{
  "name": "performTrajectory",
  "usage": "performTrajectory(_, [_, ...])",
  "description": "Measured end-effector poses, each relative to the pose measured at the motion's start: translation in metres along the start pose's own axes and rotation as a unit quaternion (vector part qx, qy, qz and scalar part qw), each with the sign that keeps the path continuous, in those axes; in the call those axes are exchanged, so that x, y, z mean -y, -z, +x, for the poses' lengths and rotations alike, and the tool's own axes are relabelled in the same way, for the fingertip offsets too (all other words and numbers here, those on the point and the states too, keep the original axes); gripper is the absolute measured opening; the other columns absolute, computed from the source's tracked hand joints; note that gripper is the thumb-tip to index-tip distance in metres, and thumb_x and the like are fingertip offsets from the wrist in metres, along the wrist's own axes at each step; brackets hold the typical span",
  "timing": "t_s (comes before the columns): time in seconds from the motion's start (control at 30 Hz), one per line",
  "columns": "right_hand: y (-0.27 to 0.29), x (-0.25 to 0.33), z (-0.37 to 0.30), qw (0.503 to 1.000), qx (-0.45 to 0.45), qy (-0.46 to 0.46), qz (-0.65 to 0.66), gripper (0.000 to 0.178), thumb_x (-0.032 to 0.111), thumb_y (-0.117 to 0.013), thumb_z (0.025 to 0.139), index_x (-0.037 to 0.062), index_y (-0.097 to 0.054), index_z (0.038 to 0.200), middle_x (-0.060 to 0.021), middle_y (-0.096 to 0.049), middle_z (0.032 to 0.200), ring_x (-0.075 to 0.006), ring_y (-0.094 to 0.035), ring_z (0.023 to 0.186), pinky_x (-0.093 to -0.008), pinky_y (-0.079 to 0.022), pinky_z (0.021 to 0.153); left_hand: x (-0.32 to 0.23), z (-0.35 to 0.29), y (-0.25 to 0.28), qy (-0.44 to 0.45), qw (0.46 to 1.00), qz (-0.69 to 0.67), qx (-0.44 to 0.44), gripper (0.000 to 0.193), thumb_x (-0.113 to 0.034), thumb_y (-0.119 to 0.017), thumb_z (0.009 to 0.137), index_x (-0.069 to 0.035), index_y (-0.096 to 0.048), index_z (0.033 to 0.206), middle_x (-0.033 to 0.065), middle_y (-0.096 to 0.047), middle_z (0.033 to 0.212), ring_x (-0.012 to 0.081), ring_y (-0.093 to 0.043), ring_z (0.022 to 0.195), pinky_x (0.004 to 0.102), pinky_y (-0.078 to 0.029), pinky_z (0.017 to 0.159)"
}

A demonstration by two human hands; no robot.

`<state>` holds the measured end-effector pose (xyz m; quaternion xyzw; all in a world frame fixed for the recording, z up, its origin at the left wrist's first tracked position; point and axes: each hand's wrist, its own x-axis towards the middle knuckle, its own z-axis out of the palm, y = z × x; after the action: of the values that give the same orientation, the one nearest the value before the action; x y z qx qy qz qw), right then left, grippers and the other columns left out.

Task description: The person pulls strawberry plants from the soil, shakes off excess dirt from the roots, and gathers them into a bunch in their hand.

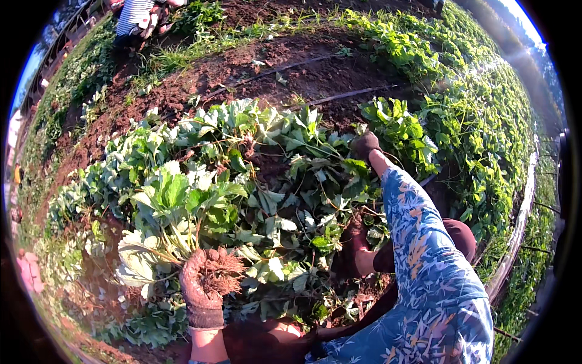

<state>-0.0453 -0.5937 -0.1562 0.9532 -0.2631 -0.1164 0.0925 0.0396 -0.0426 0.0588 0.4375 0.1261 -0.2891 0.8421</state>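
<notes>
My left hand (203,288), in a soil-caked glove, is closed around a bunch of uprooted strawberry plants (176,194). Their reddish-brown roots (221,271) stick out at the right of the fist, and the broad toothed leaves fan up and left. Further off to the right, my right hand (366,145) wears a dark glove and reaches out with its fingers curled. It is right beside a green strawberry plant (400,128) at the bed's edge; what lies inside the fingers is hidden. Many loose, wilting strawberry plants (279,227) lie heaped between my hands.
Behind the heap is bare brown soil (303,79) crossed by a thin dark hose (345,96). Dense green plants (485,139) cover the right side, along a pale curved edging (518,230). Another person (139,21) is at the far left. My boot (351,246) stands among the leaves.
</notes>
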Motion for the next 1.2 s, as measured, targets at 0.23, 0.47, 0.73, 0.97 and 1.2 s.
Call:
performTrajectory(0.23, [-0.003,0.001,-0.044,0.977,0.147,-0.066,0.137,0.026,0.027,-0.069,0.063,0.0089,-0.073,0.082,-0.0151,-0.069,0.086,-0.0322,-0.068,0.084,-0.0391,-0.054,0.073,0.004,-0.009,0.004,0.026,0.998,0.032,-0.052,0.016,-0.019,-0.058,0.09,-0.005,-0.059,0.082,0.009,-0.064,0.082,0.0266,-0.063,0.086,0.0439,-0.052,0.083])
performTrajectory(0.47, [0.003,0.044,-0.056,0.936,0.223,-0.142,0.234,0.034,0.028,-0.071,0.064,0.0072,-0.071,0.09,-0.0178,-0.069,0.092,-0.0345,-0.066,0.09,-0.042,-0.053,0.078,0.006,-0.005,0.0,0.039,0.997,0.042,-0.058,0.019,-0.02,-0.059,0.089,-0.001,-0.06,0.085,0.0107,-0.064,0.084,0.026,-0.063,0.083,0.043,-0.052,0.084])
performTrajectory(0.73, [0.007,0.064,-0.096,0.901,0.108,-0.144,0.394,0.034,0.029,-0.073,0.066,0.0039,-0.07,0.089,-0.0171,-0.069,0.081,-0.0309,-0.067,0.078,-0.0392,-0.053,0.068,-0.001,0.001,0.004,0.026,0.997,0.052,-0.052,0.019,-0.017,-0.055,0.092,-0.004,-0.055,0.078,0.0108,-0.061,0.081,0.0289,-0.06,0.089,0.0436,-0.049,0.087])
performTrajectory(0.97, [0.082,0.08,-0.082,0.488,0.082,-0.033,0.868,0.008,0.008,-0.065,0.082,0.0002,-0.064,0.081,-0.0062,-0.065,0.071,-0.011,-0.055,0.054,-0.025,-0.043,0.05,-0.001,0.001,0.007,0.026,0.999,0.01,-0.041,0.016,-0.018,-0.058,0.089,-0.004,-0.06,0.084,0.0098,-0.064,0.082,0.0251,-0.064,0.082,0.0414,-0.054,0.079])
performTrajectory(1.2, [0.075,0.189,-0.094,0.531,0.107,-0.049,0.839,0.017,0.006,-0.063,0.08,-0.007,-0.065,0.091,-0.0104,-0.068,0.073,-0.0177,-0.064,0.063,-0.0282,-0.05,0.055,-0.008,-0.011,0.009,0.004,0.998,-0.062,0.007,0.014,-0.017,-0.058,0.09,-0.003,-0.06,0.089,0.0099,-0.064,0.081,0.0256,-0.064,0.081,0.0424,-0.054,0.078])
